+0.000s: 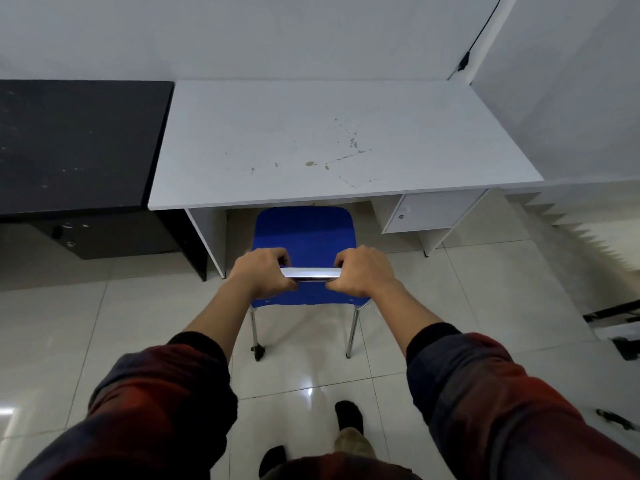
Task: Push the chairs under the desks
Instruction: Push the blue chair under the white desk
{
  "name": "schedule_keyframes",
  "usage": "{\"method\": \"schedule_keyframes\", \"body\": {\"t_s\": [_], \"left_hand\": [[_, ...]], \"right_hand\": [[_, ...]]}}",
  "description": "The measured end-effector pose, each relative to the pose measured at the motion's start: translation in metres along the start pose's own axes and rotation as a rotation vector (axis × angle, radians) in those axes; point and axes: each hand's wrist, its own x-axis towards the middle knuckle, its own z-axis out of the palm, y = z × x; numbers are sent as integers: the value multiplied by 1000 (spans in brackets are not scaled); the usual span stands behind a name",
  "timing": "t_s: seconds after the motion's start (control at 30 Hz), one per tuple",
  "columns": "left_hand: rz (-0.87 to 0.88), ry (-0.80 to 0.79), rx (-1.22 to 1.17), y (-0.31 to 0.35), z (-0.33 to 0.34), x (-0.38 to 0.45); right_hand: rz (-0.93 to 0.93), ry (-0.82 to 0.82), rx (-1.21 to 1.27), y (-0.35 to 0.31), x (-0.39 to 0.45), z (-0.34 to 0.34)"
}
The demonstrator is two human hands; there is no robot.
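With both arms stretched forward, our left hand (262, 271) and right hand (362, 270) curled their fingers around the shiny metal top rail of a blue-seated chair (304, 233), its front edge just under the smooth white desk (329, 140).

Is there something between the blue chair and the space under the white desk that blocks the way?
Nothing visible does. The blue chair faces the open gap under the white desk, between its left panel and drawer unit. Both hands grip the backrest.
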Motion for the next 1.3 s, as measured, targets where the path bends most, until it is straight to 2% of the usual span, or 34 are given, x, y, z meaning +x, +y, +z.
{"method": "schedule_keyframes", "body": {"t_s": [0.43, 0.87, 1.03, 1.3], "left_hand": [[-34, 23, -24, 14, 1, 17], [-98, 7, -4, 56, 8, 33], [-108, 10, -14, 50, 9, 39], [-162, 79, -8, 62, 6, 42]], "right_hand": [[5, 25, -12, 20, 16, -5], [-64, -44, 15, 62, 37, -18], [-104, -49, 16, 65, 40, -20], [-169, -55, 18, 72, 50, -32]]}}
